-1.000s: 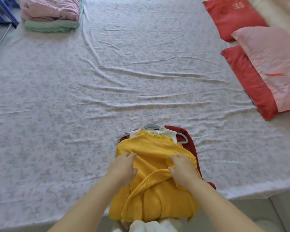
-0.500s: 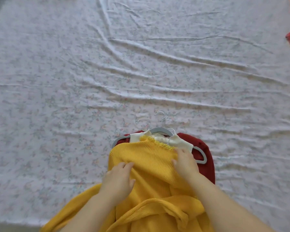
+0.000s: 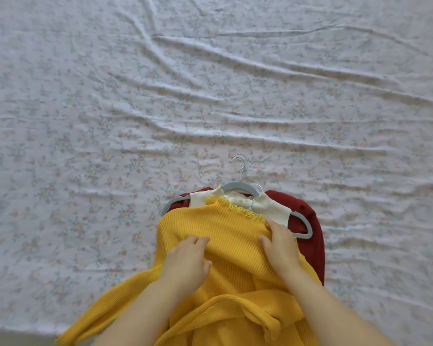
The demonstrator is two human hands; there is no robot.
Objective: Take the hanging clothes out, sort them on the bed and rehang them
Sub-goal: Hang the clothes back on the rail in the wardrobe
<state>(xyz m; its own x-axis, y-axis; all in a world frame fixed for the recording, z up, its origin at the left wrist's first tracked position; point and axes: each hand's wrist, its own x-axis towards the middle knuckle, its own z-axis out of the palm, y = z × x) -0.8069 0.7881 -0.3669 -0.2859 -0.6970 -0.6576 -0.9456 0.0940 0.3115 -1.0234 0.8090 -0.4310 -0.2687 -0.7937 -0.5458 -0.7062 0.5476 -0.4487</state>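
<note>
The bed [image 3: 85, 121] fills the left of the view, its flowered sheet creased. Low at the left a sleeve of the sweater [image 3: 223, 226] lies spread out over the sheet; a second ago it was tucked in against the body of the knit. That suggests the garment is being opened out for sorting, not just set down.

The left hand [image 3: 185, 260] rests on the chest of the sweater, fingers bent. I cannot tell whether it pinches a fold or only presses. It has barely moved.

The sweater lies on top of a small stack near the bed's near edge. Above its neckline a grey hanger [image 3: 238, 186] shows, with a second wire hook just to the right of it. A cream top [image 3: 270, 208] lies under the sweater, its shoulders showing on both sides of the yellow collar.

The right hand [image 3: 280, 245] has climbed from the middle of the knit to its right shoulder, and now grasps the fabric there between thumb and fingertips, just beside the cream strap. My guess is that the sweater is about to be peeled off the stack or off its hanger.

Rightmost, a red top [image 3: 310, 236] lies at the bottom, a grey hanger arm across it. Rehanging has not begun.
</note>
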